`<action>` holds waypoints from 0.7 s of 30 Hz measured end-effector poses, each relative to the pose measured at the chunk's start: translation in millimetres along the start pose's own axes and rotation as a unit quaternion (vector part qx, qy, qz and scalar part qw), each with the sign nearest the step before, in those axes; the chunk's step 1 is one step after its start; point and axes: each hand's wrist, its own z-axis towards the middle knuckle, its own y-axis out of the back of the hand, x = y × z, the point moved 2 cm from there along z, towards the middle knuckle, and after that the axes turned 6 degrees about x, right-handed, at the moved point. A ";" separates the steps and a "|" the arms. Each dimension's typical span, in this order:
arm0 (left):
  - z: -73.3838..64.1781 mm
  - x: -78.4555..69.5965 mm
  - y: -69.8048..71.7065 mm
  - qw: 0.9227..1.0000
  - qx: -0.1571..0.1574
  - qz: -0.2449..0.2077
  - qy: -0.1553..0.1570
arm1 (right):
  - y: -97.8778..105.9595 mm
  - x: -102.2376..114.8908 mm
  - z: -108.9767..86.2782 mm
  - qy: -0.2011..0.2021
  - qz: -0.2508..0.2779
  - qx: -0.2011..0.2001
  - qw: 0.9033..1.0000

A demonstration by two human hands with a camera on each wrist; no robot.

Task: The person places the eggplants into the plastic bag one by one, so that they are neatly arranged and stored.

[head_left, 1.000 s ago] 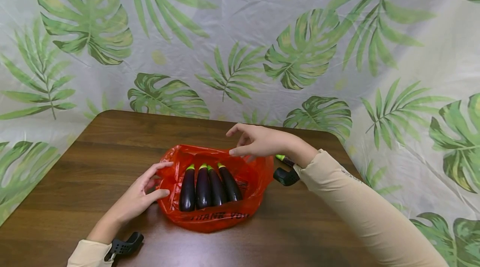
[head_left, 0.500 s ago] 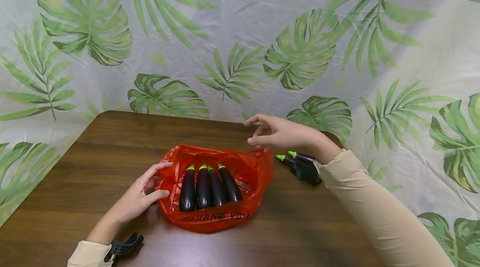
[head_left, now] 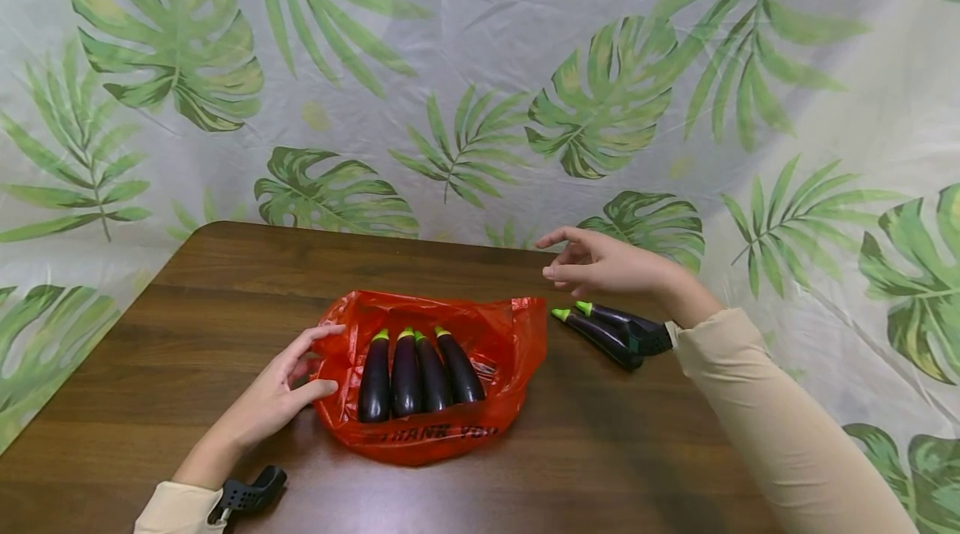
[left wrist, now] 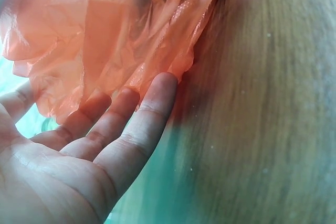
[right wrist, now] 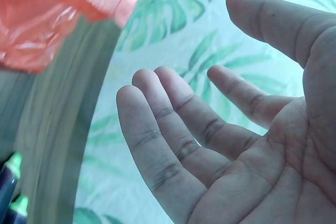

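Note:
A red plastic bag (head_left: 427, 444) with black "THANK YOU" lettering lies on the table, its mouth spread toward me. Several dark eggplants (head_left: 407, 376) with green caps lie side by side inside it. At the bag's left rim is my left hand (head_left: 273, 392), thumb and fingers apart. In the left wrist view its relaxed fingertips touch the outside of the red plastic (left wrist: 105, 40). My right hand (head_left: 603, 263) hangs in the air right of the bag, holding nothing, fingers loosely bent. Below it two more eggplants (head_left: 600, 338) lie on the table, partly covered by the black wrist device.
The brown wooden table (head_left: 225, 284) reaches back to a hanging cloth (head_left: 480, 42) printed with green leaves. Black devices sit on both wrists, the left one (head_left: 255, 488) close above the tabletop. The bag's right rim stands up near the two loose eggplants.
My right hand has moved right, from over the bag's right rim to above the two loose eggplants, which now show more. My left hand and the bagged eggplants stay in place.

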 end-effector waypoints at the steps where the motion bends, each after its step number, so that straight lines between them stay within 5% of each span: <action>1: -0.1 0.1 0.0 1.000 0.000 0.000 0.001 | 1.7 -3.9 -0.6 -0.001 -0.004 -0.002 1.000; 21: 0.1 0.0 -0.6 1.000 -0.001 0.000 0.000 | 13.9 -88.5 -12.6 -0.052 0.011 -0.022 0.998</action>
